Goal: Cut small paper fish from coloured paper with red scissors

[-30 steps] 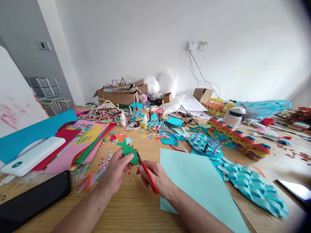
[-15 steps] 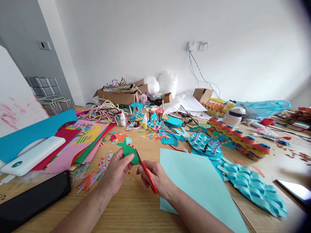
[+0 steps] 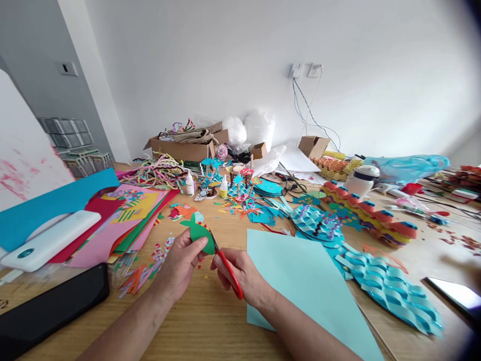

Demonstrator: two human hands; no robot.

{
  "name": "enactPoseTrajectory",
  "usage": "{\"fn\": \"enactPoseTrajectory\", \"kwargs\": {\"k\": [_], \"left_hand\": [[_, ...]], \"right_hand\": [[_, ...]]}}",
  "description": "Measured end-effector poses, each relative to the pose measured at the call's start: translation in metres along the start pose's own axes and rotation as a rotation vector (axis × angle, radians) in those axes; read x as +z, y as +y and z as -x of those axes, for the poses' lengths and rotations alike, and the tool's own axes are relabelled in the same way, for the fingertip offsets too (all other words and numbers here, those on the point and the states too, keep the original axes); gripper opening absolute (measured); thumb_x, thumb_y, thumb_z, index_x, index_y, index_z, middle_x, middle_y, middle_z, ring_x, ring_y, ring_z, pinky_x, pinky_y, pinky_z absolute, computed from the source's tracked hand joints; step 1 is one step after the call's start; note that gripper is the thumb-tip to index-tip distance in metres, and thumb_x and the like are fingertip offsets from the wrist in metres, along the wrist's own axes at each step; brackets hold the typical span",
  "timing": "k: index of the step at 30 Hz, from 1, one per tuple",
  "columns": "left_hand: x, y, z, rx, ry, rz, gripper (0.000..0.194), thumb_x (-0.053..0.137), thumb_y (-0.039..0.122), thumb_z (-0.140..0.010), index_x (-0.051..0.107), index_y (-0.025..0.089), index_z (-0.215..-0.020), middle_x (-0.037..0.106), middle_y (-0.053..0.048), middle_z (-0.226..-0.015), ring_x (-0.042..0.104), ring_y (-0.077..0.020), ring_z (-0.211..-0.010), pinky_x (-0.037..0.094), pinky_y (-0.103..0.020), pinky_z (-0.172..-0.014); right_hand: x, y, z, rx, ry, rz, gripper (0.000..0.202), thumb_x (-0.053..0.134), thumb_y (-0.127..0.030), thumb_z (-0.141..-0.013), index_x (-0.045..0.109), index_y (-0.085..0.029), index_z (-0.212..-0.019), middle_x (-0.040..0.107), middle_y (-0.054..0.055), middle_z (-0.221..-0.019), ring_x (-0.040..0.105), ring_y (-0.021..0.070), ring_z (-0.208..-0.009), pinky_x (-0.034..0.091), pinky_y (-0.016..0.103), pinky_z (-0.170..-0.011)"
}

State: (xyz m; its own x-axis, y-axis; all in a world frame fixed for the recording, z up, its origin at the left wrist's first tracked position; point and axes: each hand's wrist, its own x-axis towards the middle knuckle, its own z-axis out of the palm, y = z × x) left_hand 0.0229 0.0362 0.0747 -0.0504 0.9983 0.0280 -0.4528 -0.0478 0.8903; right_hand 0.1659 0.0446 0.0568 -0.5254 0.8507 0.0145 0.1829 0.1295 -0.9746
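Note:
Pinched in my left hand (image 3: 184, 258) is a green paper fish shape (image 3: 200, 237), its forked tail pointing up and to the left. My right hand (image 3: 240, 273) is closed on red-handled scissors (image 3: 230, 273). The dark blades lie against the right edge of the green paper. Both hands are near each other above the wooden table (image 3: 203, 321). A light blue paper sheet (image 3: 300, 281) lies flat beneath and beside my right forearm. Orange and light blue paper fish (image 3: 188, 211) lie just beyond the green paper.
Coloured sheets (image 3: 101, 230), a white device (image 3: 52, 240) and a black phone (image 3: 56, 311) lie left. Glue bottles (image 3: 189, 184) stand behind the hands. Woven blue paper pieces (image 3: 394, 286) and a painted egg carton (image 3: 368, 213) lie right. Paper strips (image 3: 137, 278) are scattered left of my left hand.

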Motion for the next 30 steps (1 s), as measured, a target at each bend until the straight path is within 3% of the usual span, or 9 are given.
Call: {"fn": "enactPoseTrajectory", "kwargs": {"k": [14, 30], "left_hand": [[-0.0015, 0.0011, -0.0002, -0.008, -0.025, -0.004, 0.012, 0.071, 0.024, -0.063, 0.063, 0.017, -0.070, 0.059, 0.003, -0.062, 0.053, -0.0094, -0.059, 0.046, -0.021, -0.063], [-0.0089, 0.0008, -0.0035, -0.033, -0.064, -0.020, 0.013, 0.070, 0.025, -0.064, 0.063, 0.018, -0.072, 0.059, 0.004, -0.062, 0.052, -0.0093, -0.060, 0.046, -0.021, -0.064]], "right_hand": [[0.0004, 0.0005, -0.0009, 0.017, -0.005, -0.018, 0.041, 0.044, -0.052, -0.084, 0.052, -0.015, -0.068, 0.043, -0.006, -0.046, 0.037, 0.0060, -0.040, 0.028, 0.017, -0.038], [-0.0008, 0.0058, -0.0018, -0.028, 0.033, 0.124, 0.039, 0.040, -0.045, -0.086, 0.051, -0.016, -0.062, 0.037, -0.006, -0.046, 0.030, 0.0063, -0.044, 0.023, 0.019, -0.041]]}}
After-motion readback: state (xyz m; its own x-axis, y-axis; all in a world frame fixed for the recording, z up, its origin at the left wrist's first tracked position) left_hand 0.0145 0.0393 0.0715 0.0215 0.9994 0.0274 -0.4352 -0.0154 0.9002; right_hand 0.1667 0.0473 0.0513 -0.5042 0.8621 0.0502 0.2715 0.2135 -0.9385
